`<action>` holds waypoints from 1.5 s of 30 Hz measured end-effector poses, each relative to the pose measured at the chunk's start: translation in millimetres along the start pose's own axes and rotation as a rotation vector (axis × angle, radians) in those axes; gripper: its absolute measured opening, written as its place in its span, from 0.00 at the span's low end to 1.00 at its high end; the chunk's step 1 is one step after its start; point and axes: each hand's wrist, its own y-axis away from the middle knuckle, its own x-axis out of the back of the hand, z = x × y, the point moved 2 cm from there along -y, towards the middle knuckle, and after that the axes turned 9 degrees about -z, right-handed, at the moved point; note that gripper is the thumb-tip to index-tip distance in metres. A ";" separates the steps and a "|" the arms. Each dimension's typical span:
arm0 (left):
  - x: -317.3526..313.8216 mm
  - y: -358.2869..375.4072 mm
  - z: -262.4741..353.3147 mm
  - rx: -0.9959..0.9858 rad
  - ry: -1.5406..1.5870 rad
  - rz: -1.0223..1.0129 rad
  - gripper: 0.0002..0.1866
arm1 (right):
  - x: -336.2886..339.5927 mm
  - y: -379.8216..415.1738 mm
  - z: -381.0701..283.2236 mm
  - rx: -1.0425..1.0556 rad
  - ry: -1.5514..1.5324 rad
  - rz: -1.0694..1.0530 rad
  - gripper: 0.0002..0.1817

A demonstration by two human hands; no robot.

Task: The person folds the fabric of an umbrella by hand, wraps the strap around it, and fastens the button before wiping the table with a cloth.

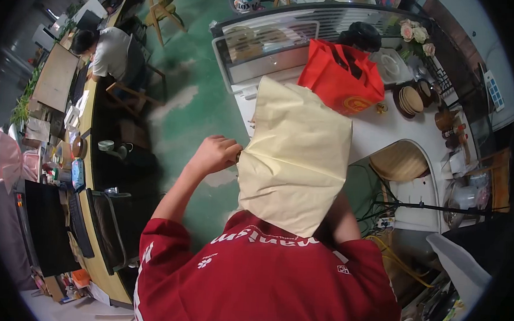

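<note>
A pale yellow cloth piece (pixel 295 156), creased and roughly rectangular, hangs in front of my chest and covers part of the white desk. My left hand (pixel 218 154) is closed on its left edge, fingers curled round the fabric. My right hand is hidden behind the cloth; only the right forearm shows below its lower right side. Just beyond the cloth's upper right corner stands a red bag (pixel 337 74) with dark handles.
The white desk (pixel 380 129) carries a stack of round wooden pieces (pixel 410 101), a clear plastic box (pixel 390 66) and pink flowers (pixel 413 32). A wooden stool seat (pixel 399 160) is at right. A seated person (pixel 114 51) works at the long desk at left.
</note>
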 end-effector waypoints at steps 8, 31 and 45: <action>-42.3 -37.3 -34.0 0.127 0.061 -0.097 0.09 | 37.2 -76.5 18.1 -0.153 -0.258 -0.096 0.27; -106.5 -230.4 -263.9 0.029 0.116 -1.176 0.17 | 49.0 -172.9 108.0 -0.460 -0.982 0.349 0.26; -178.0 -227.1 -235.7 -0.236 -0.396 -0.545 0.12 | 47.4 -154.7 173.1 -0.553 -0.533 0.530 0.22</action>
